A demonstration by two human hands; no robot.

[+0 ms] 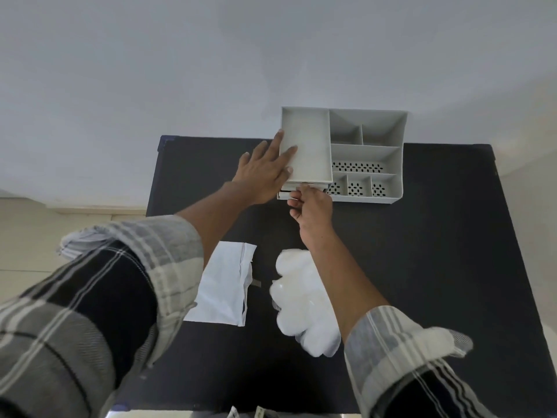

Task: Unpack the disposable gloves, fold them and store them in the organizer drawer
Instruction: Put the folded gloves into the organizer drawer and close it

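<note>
A grey organizer (369,152) with several compartments stands at the far side of the black table (422,251). My left hand (265,170) lies flat against the organizer's left side, fingers spread over its top tray. My right hand (312,205) pinches the front of a drawer (284,195) at the organizer's lower left; the drawer is pulled out a little. A pile of clear disposable gloves (301,303) lies on the table near me, partly under my right forearm. The white package (224,285), torn open along its right edge, lies flat to the left of the gloves.
A plain wall rises behind the table. The organizer's front compartments have perforated floors. A small dark strip (256,283) lies between the package and the gloves. Some paper scraps (259,413) show at the table's near edge.
</note>
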